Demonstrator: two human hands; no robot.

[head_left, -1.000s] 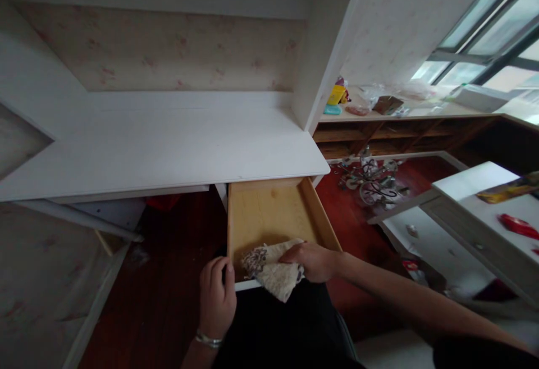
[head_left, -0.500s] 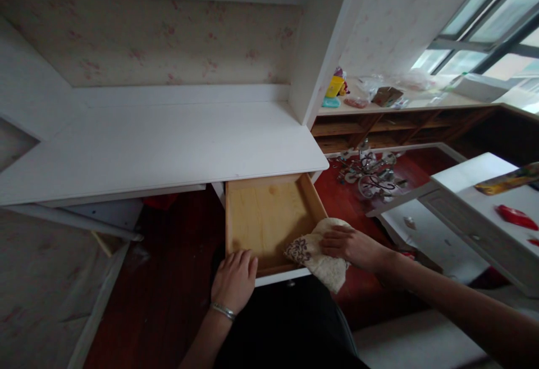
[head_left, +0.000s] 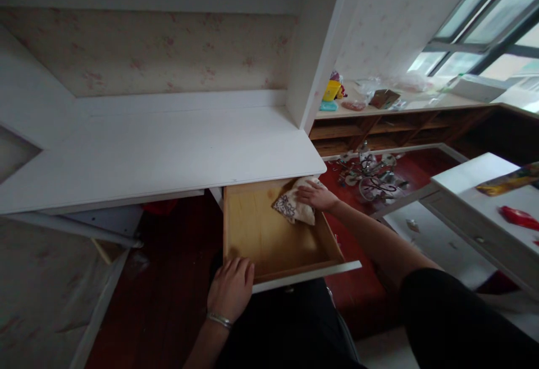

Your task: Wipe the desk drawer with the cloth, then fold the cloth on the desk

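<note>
A wooden drawer [head_left: 252, 234] with a white front is pulled out from under the white desk [head_left: 189, 153]. My left hand [head_left: 231, 287], a bracelet at its wrist, is closed over the near left corner of the drawer, fingers hooked over the rim. At the far right corner my right hand [head_left: 314, 194] presses a cream cloth [head_left: 297, 206] with a brown pattern against the drawer's right side. Its fingers are closed on the cloth, and part of the cloth hangs inside the drawer. The drawer's bare bottom shows light wood.
A chandelier [head_left: 373, 175] lies on the red floor at the right. Nearer stands a white cabinet [head_left: 458, 212] with a red packet [head_left: 520, 217] on top. Bags and a small box [head_left: 384, 98] rest on the low shelf unit [head_left: 400, 116] beneath the window.
My right hand has moved with the cloth from the drawer's near right corner to its far right corner. The left hand stays at the near left corner.
</note>
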